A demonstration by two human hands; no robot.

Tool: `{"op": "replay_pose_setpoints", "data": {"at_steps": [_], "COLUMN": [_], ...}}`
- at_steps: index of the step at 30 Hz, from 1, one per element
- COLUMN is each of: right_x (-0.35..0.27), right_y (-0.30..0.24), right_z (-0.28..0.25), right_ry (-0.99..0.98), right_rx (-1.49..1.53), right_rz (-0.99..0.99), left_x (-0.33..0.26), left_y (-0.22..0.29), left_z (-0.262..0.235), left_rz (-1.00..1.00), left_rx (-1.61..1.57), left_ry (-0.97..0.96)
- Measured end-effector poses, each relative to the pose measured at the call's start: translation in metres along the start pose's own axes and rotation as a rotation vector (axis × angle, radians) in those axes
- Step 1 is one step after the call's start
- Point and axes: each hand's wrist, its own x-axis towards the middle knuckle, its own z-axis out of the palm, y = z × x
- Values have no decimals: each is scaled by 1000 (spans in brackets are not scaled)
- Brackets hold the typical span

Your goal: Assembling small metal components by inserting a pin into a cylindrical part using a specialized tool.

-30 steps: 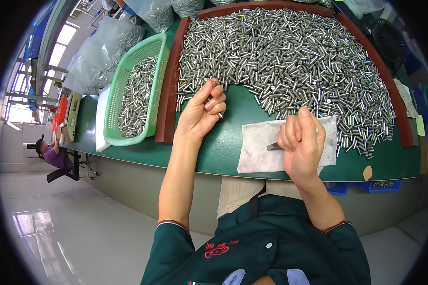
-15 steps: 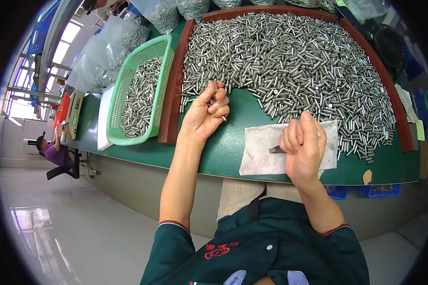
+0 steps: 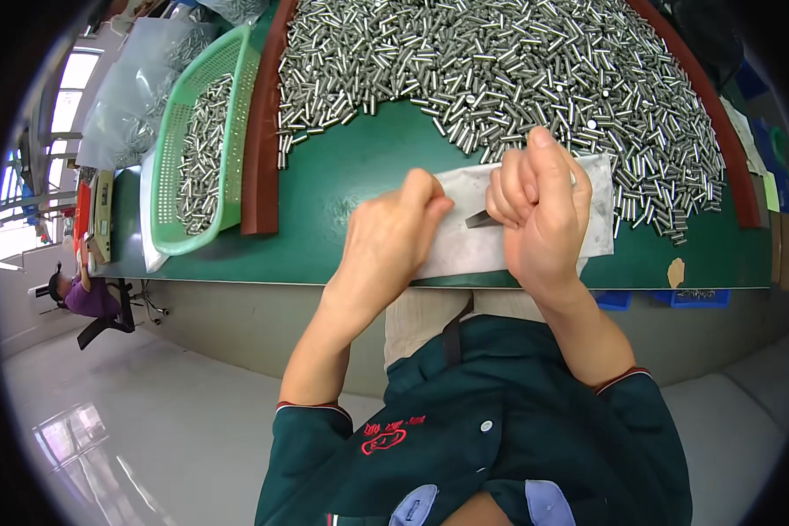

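My left hand (image 3: 386, 250) is curled shut near the front edge of the counter (image 3: 324, 219), fingertips pinched together as if on one small pin; I cannot see the piece itself, so I cannot tell for sure what it grips. My right hand (image 3: 539, 206) is a closed fist around a dark, narrow tool (image 3: 480, 219), whose tip pokes out toward the left hand, over a white cloth (image 3: 465, 250) lying flat at the front edge.

The metal pins (image 3: 500, 70) lie heaped across the back of the counter, inside a curved brown rim (image 3: 261, 149). More sit in a green basket (image 3: 171, 158) at the left edge. I judge each pin light, rigid and smooth, apt to roll and to slip from a loose pinch. I would take one across its middle, between thumb and forefinger pads, gripping the sides rather than the ends. The heap looks loose, so nudging it could send pins rolling toward the front edge.
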Motion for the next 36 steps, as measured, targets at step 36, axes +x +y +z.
{"op": "replay_pose_setpoints", "data": {"at_steps": [36], "right_x": [4], "right_y": [7], "right_z": [9], "right_ry": [32], "right_rx": [-2], "right_rz": [-45], "left_x": [-10], "left_y": [0], "left_z": [2], "left_rz": [86], "left_rx": [175], "left_ry": [-77]}}
